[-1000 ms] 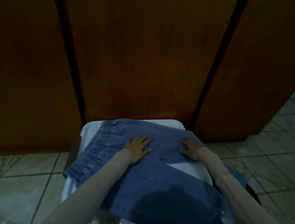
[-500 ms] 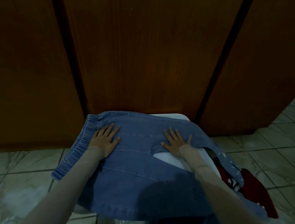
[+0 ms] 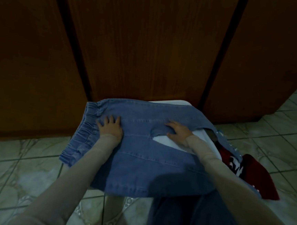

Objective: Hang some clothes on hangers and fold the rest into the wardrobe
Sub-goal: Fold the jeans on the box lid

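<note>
Blue denim, a pair of jeans (image 3: 140,158) with an elastic waistband (image 3: 87,126), lies spread flat over a white surface (image 3: 166,141) in front of the wardrobe doors (image 3: 150,46). The waistband is at my left, bunched and hanging off the edge toward the tiled floor (image 3: 14,163).

My left hand (image 3: 111,127) is flat on the denim, palm down, fingers straight and slightly spread, just beside the waistband. It presses the cloth; it grips nothing.

My right hand (image 3: 177,132) rests on the far leg of the jeans, near where the two legs part and the white surface shows through. Its fingers are bent at the knuckles and the cloth wrinkles under them. Whether they pinch a fold or only press it, I cannot tell.

Both hands lie on the upper half of the garment, well apart, with a seam running between them. The near half of the jeans extends toward me between my forearms, both in pale sleeves.

A dark red garment (image 3: 257,177) with a white print lies at my right, partly under the denim's beaded edge.
</note>
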`<state>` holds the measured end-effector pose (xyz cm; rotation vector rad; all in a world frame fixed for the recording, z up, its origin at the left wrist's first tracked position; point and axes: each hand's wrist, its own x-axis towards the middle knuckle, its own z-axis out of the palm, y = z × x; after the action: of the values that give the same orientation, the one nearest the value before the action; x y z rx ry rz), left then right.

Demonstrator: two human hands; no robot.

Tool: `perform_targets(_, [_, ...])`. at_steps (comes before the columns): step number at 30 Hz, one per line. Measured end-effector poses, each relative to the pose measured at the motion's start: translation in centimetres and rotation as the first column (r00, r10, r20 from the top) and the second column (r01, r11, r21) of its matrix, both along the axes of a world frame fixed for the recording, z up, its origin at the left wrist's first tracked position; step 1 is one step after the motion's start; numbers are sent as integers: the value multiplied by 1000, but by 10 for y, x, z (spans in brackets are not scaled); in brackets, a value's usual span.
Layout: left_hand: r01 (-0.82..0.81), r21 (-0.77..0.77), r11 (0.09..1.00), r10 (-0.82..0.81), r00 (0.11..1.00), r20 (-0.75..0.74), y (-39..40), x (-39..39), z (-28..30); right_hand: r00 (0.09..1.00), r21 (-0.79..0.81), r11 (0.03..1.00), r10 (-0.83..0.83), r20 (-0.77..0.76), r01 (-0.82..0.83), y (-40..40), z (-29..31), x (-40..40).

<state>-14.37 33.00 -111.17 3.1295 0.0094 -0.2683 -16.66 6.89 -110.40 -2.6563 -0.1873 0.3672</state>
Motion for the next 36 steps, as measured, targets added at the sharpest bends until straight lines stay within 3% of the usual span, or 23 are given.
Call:
perform_targets(3, [237,-171,956,-213,966,146,-30,-15,-5,991,64,998,9,136,-18,-12,7,-15])
perform_targets(5, [444,-303,843,-399,894,203,-54,-22,-5,995,82,997,0,101,-8,-24,10,-28])
perform_targets(7, [537,-419,732,-518,838,171,-76,-30,-3,1000,79,997,-9,-12,10,-38,12,-38])
perform_targets(14, [400,-607,687,-508,861,-9,-91,-35,-6,924,73,997,21,-383,8,-70,30,-67])
perform_targets(20, [282,-701,655,-490,865,-109,-93,-30,11,896,110,987,-55,-440,114,-76,51,-75])
perform_targets(25, [272,-674,687,-467,876,-124,-98,-28,12,706,208,907,-125,-697,366,-82,58,-80])
perform_targets(31, [242,-669,703,-427,896,-124,-102,-27,12,770,37,955,-213,-601,294,-110,69,-91])
perform_targets(34, [245,-646,723,-402,909,-106,-107,-27,8,870,-94,960,-279,-407,263,-127,70,-95])
perform_targets(36, [229,-643,730,-378,920,-101,-111,-29,10,892,-114,930,-368,-262,350,-136,68,-93])
